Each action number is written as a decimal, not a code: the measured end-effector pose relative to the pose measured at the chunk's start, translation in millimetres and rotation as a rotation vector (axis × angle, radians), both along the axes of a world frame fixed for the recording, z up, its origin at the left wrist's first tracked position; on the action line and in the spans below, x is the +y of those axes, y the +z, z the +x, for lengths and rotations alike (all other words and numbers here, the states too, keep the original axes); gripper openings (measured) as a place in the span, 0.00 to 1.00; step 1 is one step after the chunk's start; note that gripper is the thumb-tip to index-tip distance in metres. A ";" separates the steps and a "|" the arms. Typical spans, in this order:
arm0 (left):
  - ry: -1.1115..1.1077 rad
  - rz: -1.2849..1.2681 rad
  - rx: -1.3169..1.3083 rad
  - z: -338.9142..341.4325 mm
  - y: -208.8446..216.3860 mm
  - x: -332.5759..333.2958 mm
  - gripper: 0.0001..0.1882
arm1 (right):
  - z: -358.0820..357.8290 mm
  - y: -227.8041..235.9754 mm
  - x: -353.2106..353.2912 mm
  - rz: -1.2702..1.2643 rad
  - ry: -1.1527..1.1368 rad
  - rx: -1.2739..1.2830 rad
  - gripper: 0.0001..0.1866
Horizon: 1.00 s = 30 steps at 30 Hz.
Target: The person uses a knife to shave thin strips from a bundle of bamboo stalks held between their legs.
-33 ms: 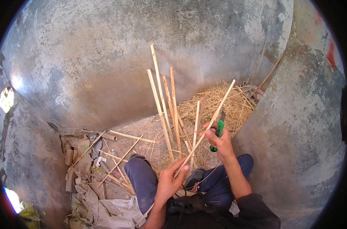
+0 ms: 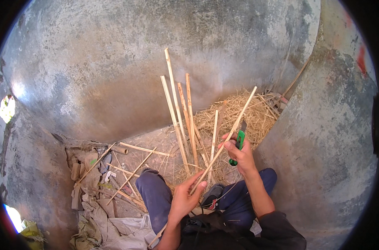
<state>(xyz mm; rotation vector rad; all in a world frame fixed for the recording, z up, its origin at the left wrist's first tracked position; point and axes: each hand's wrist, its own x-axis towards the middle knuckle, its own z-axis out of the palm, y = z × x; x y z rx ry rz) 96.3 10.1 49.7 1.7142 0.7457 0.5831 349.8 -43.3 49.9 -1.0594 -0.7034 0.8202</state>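
Observation:
A long, pale peeled stick [image 2: 216,157] slants across the middle, its upper end pointing to the far right. My left hand [image 2: 185,199] is closed around its lower part, in front of my knees. Higher up, my right hand [image 2: 242,157] grips a green box cutter [image 2: 240,141] with its blade out and pointing up. The thumb and fingers of that hand also meet the stick beside the cutter. Just beyond, several peeled sticks [image 2: 172,104] lean upright against the grey wall. A shorter pale stick [image 2: 215,129] stands behind the held one.
Shavings [image 2: 235,110] are heaped by the wall at the far right. Thin sticks [image 2: 133,173], a short hollow tube [image 2: 118,148] and debris lie on the floor to the left. Crumpled cloth sacking [image 2: 114,233] is at my left knee. Curved grey walls [image 2: 114,71] close in around me.

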 end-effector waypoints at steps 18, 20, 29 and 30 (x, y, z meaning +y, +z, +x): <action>-0.236 -0.102 0.155 -81.0 -18.8 21.9 0.33 | 61.1 12.8 5.6 0.267 -0.017 0.241 0.20; -0.236 -0.042 0.151 -91.1 -22.6 24.2 0.34 | 79.2 17.3 11.9 0.331 -0.015 0.298 0.16; -0.110 -0.175 0.266 -123.2 -46.8 34.4 0.20 | 159.9 49.9 65.0 0.451 -0.082 0.499 0.09; -0.119 -0.187 0.272 -124.1 -44.7 33.2 0.19 | 164.6 53.4 72.1 0.443 -0.090 0.508 0.09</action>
